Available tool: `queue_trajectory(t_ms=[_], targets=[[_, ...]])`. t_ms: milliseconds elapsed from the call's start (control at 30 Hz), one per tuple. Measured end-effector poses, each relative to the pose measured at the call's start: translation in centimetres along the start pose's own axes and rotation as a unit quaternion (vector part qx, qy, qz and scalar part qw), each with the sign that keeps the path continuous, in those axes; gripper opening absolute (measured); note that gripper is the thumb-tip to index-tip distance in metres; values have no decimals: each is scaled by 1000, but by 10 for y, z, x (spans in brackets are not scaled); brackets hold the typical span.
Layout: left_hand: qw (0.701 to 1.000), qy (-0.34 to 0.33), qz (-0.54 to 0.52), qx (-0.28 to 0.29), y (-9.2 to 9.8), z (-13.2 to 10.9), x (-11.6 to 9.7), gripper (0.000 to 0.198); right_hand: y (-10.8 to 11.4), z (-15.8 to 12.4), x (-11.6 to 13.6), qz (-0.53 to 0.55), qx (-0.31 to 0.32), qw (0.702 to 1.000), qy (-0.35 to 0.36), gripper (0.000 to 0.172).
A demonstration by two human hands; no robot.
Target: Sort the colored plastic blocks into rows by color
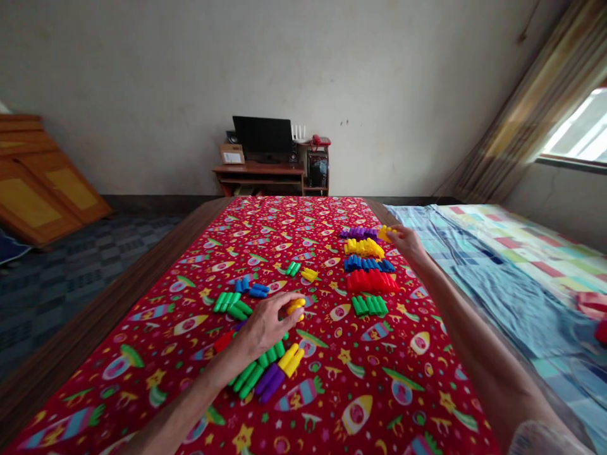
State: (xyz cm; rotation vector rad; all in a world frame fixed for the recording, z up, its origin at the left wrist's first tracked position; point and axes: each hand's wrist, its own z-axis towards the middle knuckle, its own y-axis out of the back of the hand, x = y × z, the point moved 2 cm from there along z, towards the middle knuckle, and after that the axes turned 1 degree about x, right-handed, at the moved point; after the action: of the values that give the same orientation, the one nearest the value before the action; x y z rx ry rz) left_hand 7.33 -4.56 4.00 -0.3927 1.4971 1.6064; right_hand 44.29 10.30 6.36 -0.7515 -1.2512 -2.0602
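Observation:
My left hand (268,323) is closed around a yellow plastic building block (298,306) above a loose pile of blocks. In that pile lie green blocks (249,378), a purple block (270,382), a yellow block (291,360), blue blocks (251,287) and a red block (222,341), partly hidden by my left hand and forearm. My right hand (408,242) pinches another yellow block (386,233) at the right end of the rows. Those rows, from far to near, are purple (359,234), yellow (364,248), blue (368,264), red (372,281) and green (370,306).
A red patterned cloth (332,392) covers the surface under the blocks. Small green (293,269) and yellow pieces (310,274) lie mid-cloth. A bed with a checked sheet (502,284) adjoins on the right. Behind stands a desk with a monitor (263,136); a wooden cabinet (47,174) is at left.

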Motion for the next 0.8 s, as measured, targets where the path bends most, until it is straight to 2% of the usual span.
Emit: queue_trajectory(t_ms=[67,133,200,300,400,467,600,800], targets=[[1000,16,-15,6,-1,0,1,38,8,11,-26,-5,6,999,-42,54],[998,41,-42,16,-2,0,3,40,6,14,-34,8,21,999,-42,53],[995,64,-78,23,-2,-1,5,44,-1,14,-26,13,25,1000,-11,49],[989,84,-116,25,-2,-2,4,46,-14,15,2,-45,22,998,38,36],[991,77,-108,10,0,-2,0,41,-27,19,30,-127,39,989,69,23],[992,69,-101,2,2,-2,-4,37,-34,22,42,-152,52,984,79,21],[994,59,-89,0,5,-2,-8,34,-44,29,51,-166,66,982,67,23],[997,38,-62,8,5,-2,-5,35,-47,32,51,-181,83,979,51,20]])
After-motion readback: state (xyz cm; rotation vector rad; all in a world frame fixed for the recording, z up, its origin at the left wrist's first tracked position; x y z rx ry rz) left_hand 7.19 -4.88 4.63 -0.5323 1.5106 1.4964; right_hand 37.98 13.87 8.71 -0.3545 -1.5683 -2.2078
